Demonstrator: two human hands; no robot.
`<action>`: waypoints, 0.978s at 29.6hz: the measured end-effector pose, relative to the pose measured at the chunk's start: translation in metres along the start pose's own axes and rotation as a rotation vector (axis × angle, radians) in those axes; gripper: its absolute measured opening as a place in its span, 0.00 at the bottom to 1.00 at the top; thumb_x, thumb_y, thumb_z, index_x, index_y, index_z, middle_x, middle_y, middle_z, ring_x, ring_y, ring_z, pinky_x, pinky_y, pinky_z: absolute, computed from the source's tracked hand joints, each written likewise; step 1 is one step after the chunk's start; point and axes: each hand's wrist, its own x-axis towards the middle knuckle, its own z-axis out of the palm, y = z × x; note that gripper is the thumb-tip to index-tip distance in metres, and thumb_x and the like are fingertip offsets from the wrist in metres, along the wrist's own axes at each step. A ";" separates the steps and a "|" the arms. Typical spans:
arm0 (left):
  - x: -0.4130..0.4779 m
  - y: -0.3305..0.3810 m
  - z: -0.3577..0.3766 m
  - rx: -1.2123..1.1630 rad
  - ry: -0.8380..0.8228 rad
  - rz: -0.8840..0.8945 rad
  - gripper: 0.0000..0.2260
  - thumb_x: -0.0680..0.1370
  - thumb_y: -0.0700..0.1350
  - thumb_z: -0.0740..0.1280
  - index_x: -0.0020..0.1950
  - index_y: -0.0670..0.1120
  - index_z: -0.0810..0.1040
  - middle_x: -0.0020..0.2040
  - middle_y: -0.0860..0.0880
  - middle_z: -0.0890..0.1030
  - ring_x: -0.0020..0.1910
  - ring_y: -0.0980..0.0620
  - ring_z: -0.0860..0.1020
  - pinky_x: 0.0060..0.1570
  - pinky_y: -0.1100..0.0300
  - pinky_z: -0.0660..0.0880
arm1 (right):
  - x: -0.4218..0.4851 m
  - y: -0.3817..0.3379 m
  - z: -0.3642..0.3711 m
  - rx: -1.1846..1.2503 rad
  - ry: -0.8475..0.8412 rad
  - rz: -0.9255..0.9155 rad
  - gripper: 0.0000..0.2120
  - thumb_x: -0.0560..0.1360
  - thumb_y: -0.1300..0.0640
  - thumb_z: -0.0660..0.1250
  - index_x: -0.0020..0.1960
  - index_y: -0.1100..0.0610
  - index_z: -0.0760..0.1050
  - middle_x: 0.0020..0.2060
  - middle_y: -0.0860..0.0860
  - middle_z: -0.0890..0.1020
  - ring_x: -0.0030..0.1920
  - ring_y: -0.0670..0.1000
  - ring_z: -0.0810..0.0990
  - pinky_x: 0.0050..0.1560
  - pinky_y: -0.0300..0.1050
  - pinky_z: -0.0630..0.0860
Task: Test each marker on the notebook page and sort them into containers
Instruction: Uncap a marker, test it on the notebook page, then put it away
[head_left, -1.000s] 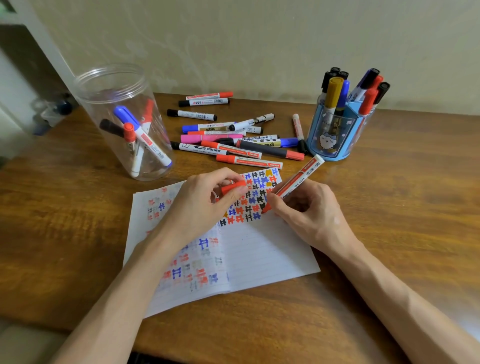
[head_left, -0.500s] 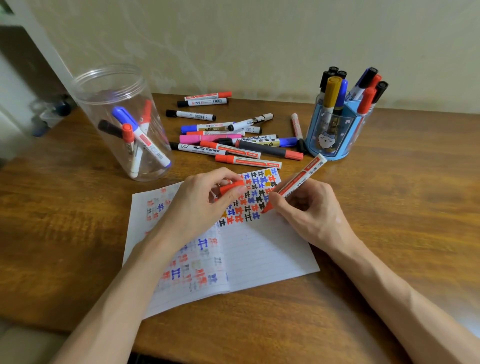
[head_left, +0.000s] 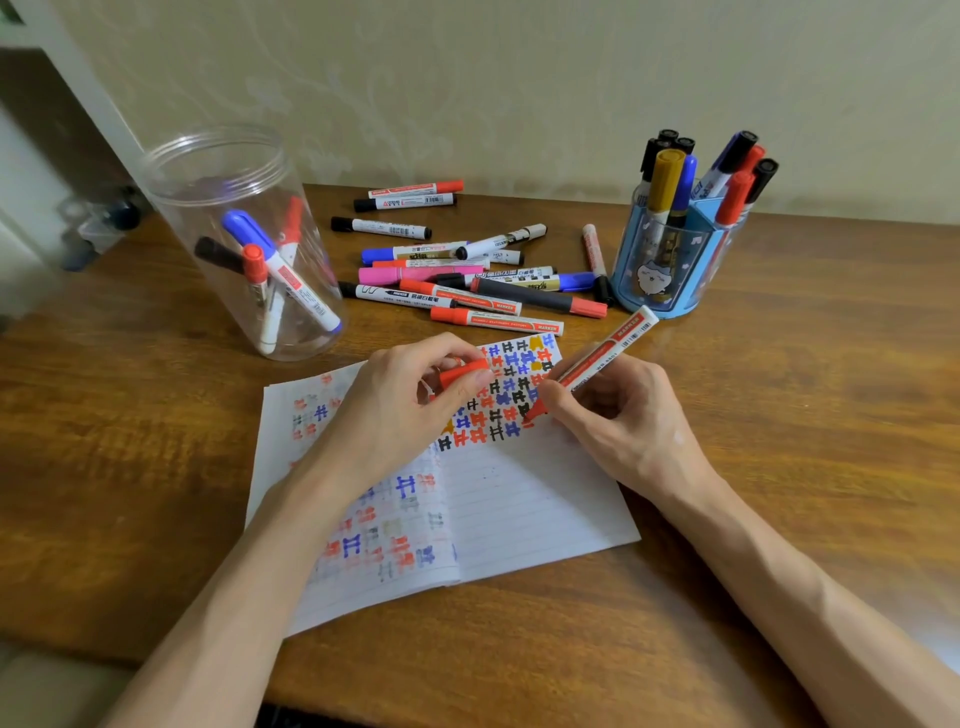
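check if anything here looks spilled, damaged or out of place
Nothing spilled or damaged. The white lined notebook lies skewed on the brown wooden table, and loose assorted markers lie jumbled behind it, between the clear plastic jar and blue pen holder, both standing.

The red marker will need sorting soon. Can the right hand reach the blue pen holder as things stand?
Probably yes. The blue pen holder stands just beyond the right hand, with only bare table between them; the hand grips the red marker.

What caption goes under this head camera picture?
Right hand tests a red marker on the notebook; left hand holds its cap.
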 end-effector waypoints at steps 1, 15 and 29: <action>0.000 0.000 0.000 0.001 0.000 0.002 0.11 0.79 0.58 0.67 0.59 0.58 0.80 0.51 0.64 0.80 0.53 0.66 0.80 0.47 0.68 0.81 | 0.000 0.000 0.000 -0.006 -0.006 0.002 0.10 0.79 0.51 0.73 0.54 0.56 0.82 0.48 0.46 0.88 0.43 0.45 0.87 0.41 0.42 0.84; 0.000 0.001 0.001 -0.007 -0.001 0.009 0.14 0.78 0.59 0.66 0.61 0.57 0.80 0.54 0.60 0.83 0.54 0.62 0.81 0.45 0.67 0.79 | 0.000 -0.002 -0.001 -0.035 0.006 0.004 0.09 0.79 0.49 0.71 0.53 0.54 0.81 0.46 0.43 0.87 0.45 0.44 0.87 0.44 0.46 0.86; -0.004 -0.003 -0.001 -0.057 -0.026 -0.008 0.15 0.78 0.51 0.73 0.64 0.57 0.78 0.59 0.58 0.83 0.58 0.60 0.81 0.49 0.64 0.81 | 0.000 -0.009 -0.001 0.091 0.022 0.032 0.05 0.80 0.55 0.71 0.52 0.56 0.81 0.45 0.45 0.87 0.45 0.43 0.87 0.43 0.38 0.83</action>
